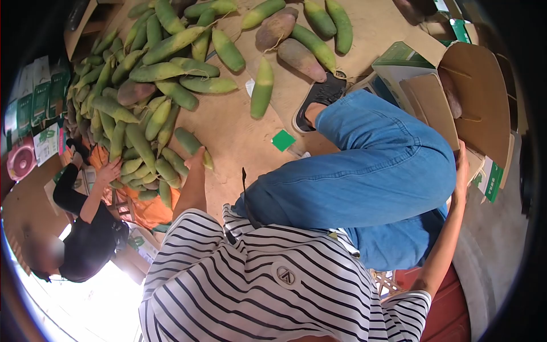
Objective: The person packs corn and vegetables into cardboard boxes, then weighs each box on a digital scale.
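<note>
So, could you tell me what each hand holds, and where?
The left hand grips a green fruit at its near end; right hand touches the cardboard box at its edge, grip unclear.

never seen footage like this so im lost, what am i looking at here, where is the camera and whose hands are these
No machine here: a person works with bare hands. The one picture comes from a camera on their head, looking down, so you see their own striped shirt and blue jeans from above, bent by a wide lens. On the brown floor lies a pile of long green fruits, a few purplish. The left hand holds one green fruit at the pile's edge. The right hand rests open against a cardboard box. The black-sleeved hand at the left belongs to another person, touching the pile.
</note>
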Demonstrator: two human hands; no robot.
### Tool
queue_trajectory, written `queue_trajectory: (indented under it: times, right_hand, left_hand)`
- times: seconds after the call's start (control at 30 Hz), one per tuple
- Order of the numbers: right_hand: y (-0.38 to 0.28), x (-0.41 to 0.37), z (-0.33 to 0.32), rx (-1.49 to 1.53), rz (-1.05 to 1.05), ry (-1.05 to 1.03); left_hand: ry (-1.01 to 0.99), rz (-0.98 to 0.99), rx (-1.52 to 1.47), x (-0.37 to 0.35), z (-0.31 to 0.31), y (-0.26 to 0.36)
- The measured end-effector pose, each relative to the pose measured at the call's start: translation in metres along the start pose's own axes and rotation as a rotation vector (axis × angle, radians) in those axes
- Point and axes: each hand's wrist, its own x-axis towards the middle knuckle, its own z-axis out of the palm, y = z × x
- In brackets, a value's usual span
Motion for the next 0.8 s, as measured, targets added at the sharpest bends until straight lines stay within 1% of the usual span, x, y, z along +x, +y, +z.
queue_trajectory:
  times: [0.1, 0.2, 0.3, 0.33, 0.4, 0.5, 0.57, 0.6, 0.63, 0.7, 0.73, 0.8]
  right_hand:
    - [-0.004, 0.0, -0.002, -0.044, 0.01, -0.01]
    - [-0.002, 0.002, -0.004, -0.072, 0.107, -0.064]
    - [0.001, 0.002, -0.002, -0.075, 0.019, -0.021]
    - [0.005, 0.002, 0.002, -0.051, -0.05, 0.022]
    - [0.013, 0.003, 0.008, -0.007, -0.193, 0.107]
    - [0.003, 0.003, -0.002, -0.067, 0.067, -0.053]
    - [0.009, 0.004, 0.001, 0.021, 0.015, -0.016]
    - [0.011, 0.003, 0.003, 0.065, -0.011, -0.002]
    - [0.009, 0.002, 0.002, 0.079, 0.01, -0.014]
    - [0.003, 0.002, 0.0, 0.106, 0.046, -0.042]
    - [0.01, 0.004, 0.0, 0.173, 0.076, -0.065]
    - [0.014, 0.005, 0.001, 0.196, 0.098, -0.068]
  left_hand:
    - [-0.352, 0.193, 0.15, 0.015, 0.007, 0.007]
    - [-0.242, 0.096, 0.228, -0.037, -0.001, 0.037]
    - [-0.476, -0.082, -0.082, -0.053, 0.015, 0.039]
    - [-0.511, -0.004, -0.091, -0.069, 0.017, 0.04]
    - [-0.584, 0.147, -0.114, -0.123, 0.015, 0.051]
    - [-0.692, 0.666, -0.097, -0.158, 0.032, 0.06]
    - [-0.741, 0.816, -0.033, -0.199, 0.028, 0.09]
    - [-0.845, 0.831, -0.152, -0.222, 0.025, 0.109]
    - [-0.945, 0.84, -0.274, -0.239, 0.02, 0.127]
    - [-0.929, 0.804, -0.415, -0.25, 0.011, 0.157]
    - [-0.915, 0.787, -0.484, -0.249, 0.005, 0.161]
    - [-0.569, 0.836, -0.293, -0.207, 0.003, 0.141]
